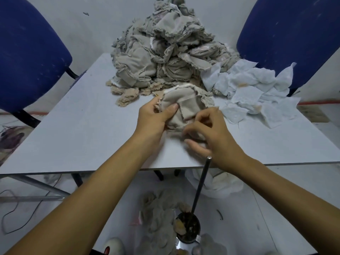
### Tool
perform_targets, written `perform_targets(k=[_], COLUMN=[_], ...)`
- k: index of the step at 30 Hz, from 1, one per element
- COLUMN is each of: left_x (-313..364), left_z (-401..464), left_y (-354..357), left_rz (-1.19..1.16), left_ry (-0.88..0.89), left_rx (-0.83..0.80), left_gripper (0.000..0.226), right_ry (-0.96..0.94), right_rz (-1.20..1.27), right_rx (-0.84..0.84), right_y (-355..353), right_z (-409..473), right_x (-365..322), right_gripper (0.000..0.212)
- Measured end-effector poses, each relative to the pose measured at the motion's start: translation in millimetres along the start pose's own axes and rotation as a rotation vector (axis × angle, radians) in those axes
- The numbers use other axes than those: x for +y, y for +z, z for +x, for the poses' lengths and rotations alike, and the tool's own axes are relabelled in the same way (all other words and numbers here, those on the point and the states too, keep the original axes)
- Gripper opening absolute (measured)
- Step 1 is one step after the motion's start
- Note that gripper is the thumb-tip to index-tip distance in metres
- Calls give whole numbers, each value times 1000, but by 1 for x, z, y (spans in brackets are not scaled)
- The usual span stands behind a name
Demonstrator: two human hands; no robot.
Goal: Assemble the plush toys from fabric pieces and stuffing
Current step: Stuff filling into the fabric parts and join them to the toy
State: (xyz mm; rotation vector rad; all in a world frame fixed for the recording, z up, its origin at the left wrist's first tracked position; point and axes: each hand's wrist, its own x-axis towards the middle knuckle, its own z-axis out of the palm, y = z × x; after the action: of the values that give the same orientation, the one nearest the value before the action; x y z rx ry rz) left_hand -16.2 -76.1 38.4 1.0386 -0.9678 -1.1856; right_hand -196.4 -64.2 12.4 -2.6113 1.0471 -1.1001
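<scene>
A beige fabric piece [185, 105] with frayed edges lies on the grey table [82, 129] just in front of a big heap of the same beige pieces [161, 52]. My left hand [154, 116] grips its left side, thumb pressed on top. My right hand [211, 133] has its fingers curled and pinches the lower right edge of the same piece. White fabric squares [253, 89] are scattered to the right of the heap.
A black rod [201, 183] stands up from a dark round base [187, 229] on the floor below the table's front edge. Beige pieces [158, 214] and white cloth [217, 183] lie on the floor. Blue chairs [27, 52] [290, 28] stand at both far corners.
</scene>
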Motion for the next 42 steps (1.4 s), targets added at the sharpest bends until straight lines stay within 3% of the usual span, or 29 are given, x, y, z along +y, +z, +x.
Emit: perform_targets(k=[5,9,12,15,17,19,21,23,26,28,32,35,37,39,42], left_x=[4,4,7,7,5,4,6,5,1,3,5,4,7,10,12], left_z=[0,-1,1,-2,-8,-9,-9,-6,0,2,2,-1,1,0,-2], left_y=[1,3,4,11,14,11,6,1,-1,-3,3,10,6,2,1], left_rz=[261,360,378,455,787,1055,1065,1042,1095,901,676,578,451,364,585], left_ry=[140,172,208,278,473,692,598,427,372,255,186,71,-65,-187,-232], left_rx=[-1,26,28,62,47,-115,-360,-483,-474,-450,-323,-331,-419,-535,-693], left_gripper=[5,13,3,24,35,30,31,37,22,10,26,29,35,29,28], right_ry=[37,97,77,139,169,191,228,294,400,422,406,381,419,462,471], right_rz=[-106,-217,-275,-223,-155,-45,44,87,167,273,435,495,556,582,629], right_rx=[70,-58,-249,-323,-247,-127,0,78,-34,-173,-441,-408,-344,-324,-355], right_y=[-3,-5,-3,-1,-2,-6,-9,-10,-6,-8,-23,-25,-27,-30,-31], right_z=[7,6,3,6,8,8,10,13,14,15,16,16,16,15,12], right_x=[1,2,4,3,0,2,7,10,11,12,10,8,11,16,18], right_gripper=[38,42,27,23,18,6,5,10,11,8,18,27,14,14,20])
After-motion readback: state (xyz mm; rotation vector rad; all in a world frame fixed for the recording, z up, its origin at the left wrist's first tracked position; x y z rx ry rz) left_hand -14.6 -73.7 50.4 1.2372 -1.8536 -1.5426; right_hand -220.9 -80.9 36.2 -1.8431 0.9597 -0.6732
